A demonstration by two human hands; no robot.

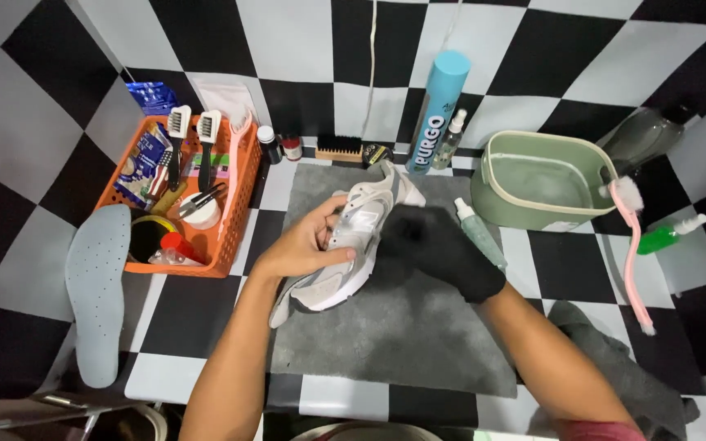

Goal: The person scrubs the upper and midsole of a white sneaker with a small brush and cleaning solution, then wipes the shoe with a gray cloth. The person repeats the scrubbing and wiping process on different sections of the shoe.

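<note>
Pale grey sneaker [349, 245]; tilted on side; above grey mat [402, 327].

Count: one pale grey mesh sneaker [345, 245], one grey perforated insole [96, 286], one orange plastic basket [234, 204] holding two white-handled brushes [179, 139], one tall blue spray can [437, 110], one green plastic tub [533, 184], one pink long-handled brush [632, 245].

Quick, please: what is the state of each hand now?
Left hand: closed, holding the sneaker.
Right hand: inside a black mitt, pressed on the sneaker.
</note>
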